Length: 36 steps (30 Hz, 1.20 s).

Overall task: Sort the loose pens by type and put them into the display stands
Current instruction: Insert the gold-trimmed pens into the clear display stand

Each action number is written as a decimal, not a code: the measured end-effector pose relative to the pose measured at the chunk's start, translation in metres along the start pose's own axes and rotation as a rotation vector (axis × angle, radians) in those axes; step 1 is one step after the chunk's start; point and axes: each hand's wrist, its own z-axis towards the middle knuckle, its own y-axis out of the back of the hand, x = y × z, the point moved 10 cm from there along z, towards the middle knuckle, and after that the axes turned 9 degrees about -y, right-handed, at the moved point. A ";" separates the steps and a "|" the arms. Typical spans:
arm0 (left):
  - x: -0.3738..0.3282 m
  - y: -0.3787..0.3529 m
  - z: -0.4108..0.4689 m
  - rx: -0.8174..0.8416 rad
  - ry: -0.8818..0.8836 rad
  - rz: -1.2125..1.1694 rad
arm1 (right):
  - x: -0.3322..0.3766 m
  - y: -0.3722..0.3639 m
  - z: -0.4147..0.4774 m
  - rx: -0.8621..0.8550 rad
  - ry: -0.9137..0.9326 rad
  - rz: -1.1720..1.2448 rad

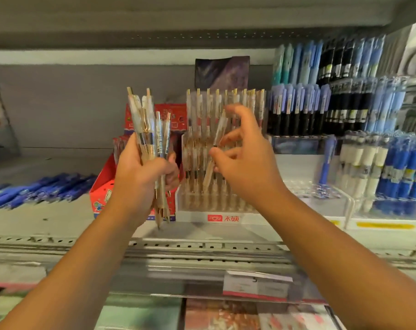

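- Head view, item 1: left hand [142, 172]. It is closed round a bundle of pens [147, 129], with the fist at the lower barrels, the clicker ends up and the tips poking out below the palm. The lot is mixed: pale marbled barrels with gold clips, plus a few clear ones with printed labels.
- Item 2: right hand [245, 163]. Thumb and fingertips pinch a single pen [219, 132] about mid-barrel, and the other fingers are spread. The pen is tilted, tip down, in front of the clear display stand [202, 206]. Because of blur, I cannot tell whether the tip has met a slot.
- Item 3: the clear display stand sits on the shelf [59, 217]. It holds rows of upright gold-topped pens that look the same type as the one pinched. A red box [102, 184] is just beside it on the left, and stands of dark pens [297, 110] and blue pens [402, 175] are to the right.
- Item 4: loose blue pens [40, 186] lie flat on the shelf at far left, well apart from both hands.
- Handling, as I judge it: each pen is light and stiff, with a smooth plastic barrel that is likely slippery. The clips can snag on neighbouring pens.
- Where to hold: I would pinch at mid-barrel or just above, leaving the tip end free to steer into a slot.
- Bundle: it is only loosely packed, so I expect pens to slide downward if the left fist relaxes.
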 end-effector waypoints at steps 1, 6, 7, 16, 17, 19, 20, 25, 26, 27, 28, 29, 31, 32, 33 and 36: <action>0.001 0.005 -0.001 -0.017 0.003 0.029 | 0.003 -0.008 0.001 -0.003 0.015 -0.028; -0.002 0.016 -0.002 -0.099 -0.029 0.180 | 0.010 -0.035 0.005 -0.004 0.067 -0.112; -0.004 0.014 -0.003 -0.091 -0.040 0.187 | 0.010 -0.036 0.006 -0.007 0.066 -0.131; -0.002 0.010 -0.007 -0.082 0.006 0.169 | 0.001 -0.046 0.006 0.058 0.020 -0.193; -0.001 0.008 -0.008 -0.070 0.014 0.164 | -0.002 -0.049 0.006 0.077 0.002 -0.213; -0.001 0.004 -0.008 -0.051 0.017 0.147 | -0.005 -0.060 0.003 0.140 -0.014 -0.275; -0.001 0.003 -0.009 -0.045 0.014 0.138 | -0.006 -0.066 0.001 0.175 -0.016 -0.308; -0.005 -0.005 -0.008 -0.007 -0.035 0.207 | -0.010 -0.071 0.005 0.217 -0.098 -0.375; -0.006 -0.005 -0.009 -0.004 -0.048 0.216 | -0.011 -0.072 0.004 0.230 -0.123 -0.368; -0.007 -0.005 -0.009 -0.007 -0.057 0.219 | -0.012 -0.074 0.003 0.244 -0.138 -0.377; -0.008 -0.005 -0.009 -0.011 -0.062 0.219 | -0.012 -0.076 0.002 0.250 -0.140 -0.403; -0.008 -0.005 -0.009 -0.012 -0.067 0.220 | -0.012 -0.077 0.001 0.246 -0.133 -0.433; -0.008 -0.006 -0.009 -0.005 -0.067 0.215 | -0.011 -0.077 0.000 0.242 -0.114 -0.472; -0.006 -0.007 -0.009 0.003 -0.060 0.207 | -0.012 -0.075 -0.001 0.247 -0.107 -0.472; -0.005 -0.008 -0.010 0.011 -0.051 0.200 | -0.012 -0.073 -0.002 0.251 -0.098 -0.460; -0.004 -0.010 -0.010 0.030 -0.044 0.206 | -0.010 -0.061 -0.005 0.229 -0.121 -0.304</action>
